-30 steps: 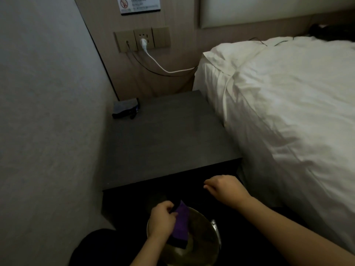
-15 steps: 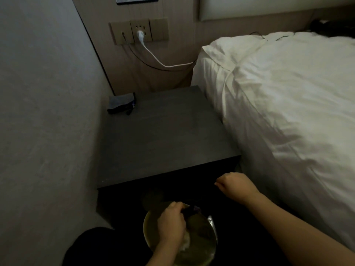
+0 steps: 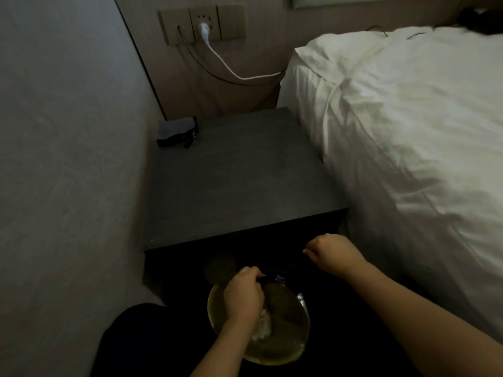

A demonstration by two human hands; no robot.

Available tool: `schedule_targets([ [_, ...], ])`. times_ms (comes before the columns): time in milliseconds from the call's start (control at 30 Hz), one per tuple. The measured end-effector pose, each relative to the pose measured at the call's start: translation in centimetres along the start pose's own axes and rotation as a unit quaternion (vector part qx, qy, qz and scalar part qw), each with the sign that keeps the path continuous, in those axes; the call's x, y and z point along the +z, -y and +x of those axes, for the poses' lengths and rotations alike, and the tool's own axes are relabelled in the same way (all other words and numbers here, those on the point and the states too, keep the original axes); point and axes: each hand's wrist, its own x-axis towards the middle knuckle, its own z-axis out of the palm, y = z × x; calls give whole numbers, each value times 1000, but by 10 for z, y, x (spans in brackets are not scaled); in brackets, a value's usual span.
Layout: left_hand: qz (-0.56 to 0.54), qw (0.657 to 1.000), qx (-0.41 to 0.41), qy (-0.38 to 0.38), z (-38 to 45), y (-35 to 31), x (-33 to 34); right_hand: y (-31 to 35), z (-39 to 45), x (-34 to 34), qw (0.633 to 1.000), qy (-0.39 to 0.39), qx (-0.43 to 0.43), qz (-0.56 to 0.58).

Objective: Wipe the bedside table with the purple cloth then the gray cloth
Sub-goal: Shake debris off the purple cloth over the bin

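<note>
Left hand (image 3: 243,294) clenched on one purple cloth (image 3: 270,280) over one basin (image 3: 296,346), right hand (image 3: 333,253) fisted empty beside it, one gray cloth (image 3: 177,131) on one bedside table (image 3: 231,180) well beyond both

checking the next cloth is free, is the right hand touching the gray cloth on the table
Apart. The head view shows the right hand fisted below the dark bedside table's front edge; the folded gray cloth lies at its far-left corner.

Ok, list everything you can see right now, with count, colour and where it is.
Dark wooden bedside table: one, dark grey, between wall and bed.
Folded gray cloth: one, grey, table's far left corner.
Round metal basin: one, yellowish, on the floor before the table.
Purple cloth: one, mostly hidden, at the basin's rim.
White bed: one, right.
Wall socket panel: one, beige, with white cable.
Hands: left hand gripping the cloth over the basin; right hand fisted, near the table's front.
</note>
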Motion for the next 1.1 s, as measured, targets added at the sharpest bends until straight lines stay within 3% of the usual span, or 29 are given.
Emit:
schedule_targets([
  [367,-10,998,35,-56,3,-3,-16,17,6,3,998,18,-58,14],
  [567,-23,996,29,-86,6,-5,-24,34,-4,13,984,127,-121,7],
  [867,-55,990,98,-79,-7,1,-24,59,-5,11,996,-25,-76,33],
  [1100,-118,986,71,-89,0,-10,-54,60,0,-5,965,-66,2,253],
])
